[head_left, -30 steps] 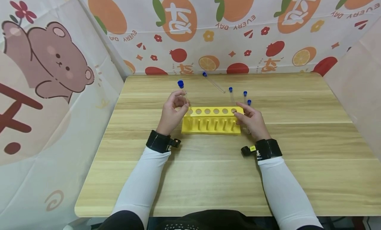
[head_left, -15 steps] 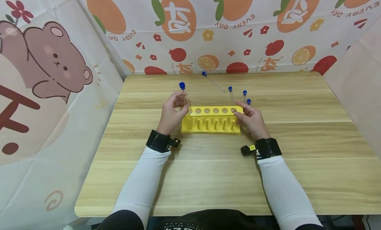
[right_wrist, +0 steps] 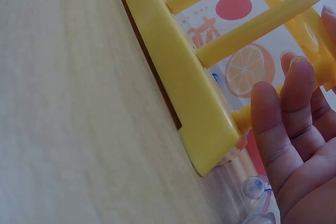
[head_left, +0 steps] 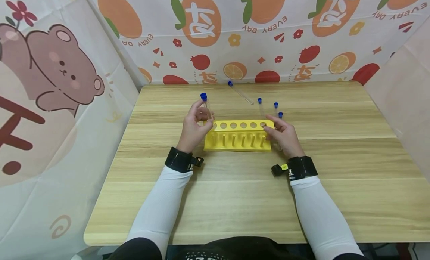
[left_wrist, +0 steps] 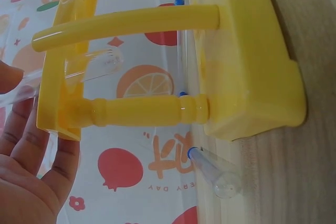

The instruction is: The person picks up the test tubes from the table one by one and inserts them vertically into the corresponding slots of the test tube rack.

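Note:
A yellow test tube rack (head_left: 238,145) stands on the wooden table in front of me. Between thumb and fingers, my left hand (head_left: 196,124) holds a clear test tube with a blue cap (head_left: 203,96), leaning a little left. In the left wrist view, the rounded end of this test tube (left_wrist: 102,64) pokes through the end hole of the rack's top plate, above the base. My left fingers (left_wrist: 29,150) lie against that plate's edge. At the rack's other end, my right hand (head_left: 284,136) grips the top plate, with fingers (right_wrist: 273,124) beside the end post.
One blue-capped test tube (head_left: 242,94) lies slanted near the back edge of the table (head_left: 336,204). Several more capped tubes (head_left: 260,107) lie behind the rack's right end, partly hidden by it and my right hand. A printed cloth (head_left: 255,47) hangs behind the table.
The capped top of the test tube in my left hand has swayed slightly right and back left. My right hand and the rack have stayed in place.

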Tool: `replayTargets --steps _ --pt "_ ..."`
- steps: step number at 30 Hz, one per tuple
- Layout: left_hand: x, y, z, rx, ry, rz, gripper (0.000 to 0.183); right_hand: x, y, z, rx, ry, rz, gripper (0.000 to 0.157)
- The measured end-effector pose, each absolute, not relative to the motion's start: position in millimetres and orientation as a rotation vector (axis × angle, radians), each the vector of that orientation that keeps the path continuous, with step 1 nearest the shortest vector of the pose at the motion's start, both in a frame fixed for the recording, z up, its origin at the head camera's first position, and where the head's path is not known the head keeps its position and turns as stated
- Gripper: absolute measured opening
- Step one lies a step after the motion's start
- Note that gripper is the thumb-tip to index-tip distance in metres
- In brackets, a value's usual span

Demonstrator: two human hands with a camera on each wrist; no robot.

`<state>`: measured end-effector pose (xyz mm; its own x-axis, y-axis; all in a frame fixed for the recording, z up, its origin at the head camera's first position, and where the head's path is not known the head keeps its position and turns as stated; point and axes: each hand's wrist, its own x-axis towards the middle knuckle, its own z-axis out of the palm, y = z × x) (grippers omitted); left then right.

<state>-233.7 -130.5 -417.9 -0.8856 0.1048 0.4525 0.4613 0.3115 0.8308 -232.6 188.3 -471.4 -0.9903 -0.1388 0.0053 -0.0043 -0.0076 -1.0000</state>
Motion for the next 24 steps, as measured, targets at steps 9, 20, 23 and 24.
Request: replayTargets --steps 9,20,23,24 --pt "-233 -131 -417 -0.516 -2.276 -1.597 0.054 -231 188 -469 -0.164 2.117 -2.175 0.055" --pt "-221 -124 -402 -0.495 -2.312 -1.578 0.040 -230 188 -468 -0.153 2.123 -2.169 0.052" --pt "-215 -122 -393 -0.504 -2.312 -1.578 0.038 -230 188 -468 -0.145 2.126 -2.163 0.052" --pt "-213 -121 -391 -0.506 -2.312 -1.580 0.037 -230 188 -468 -0.144 2.126 -2.162 0.052"
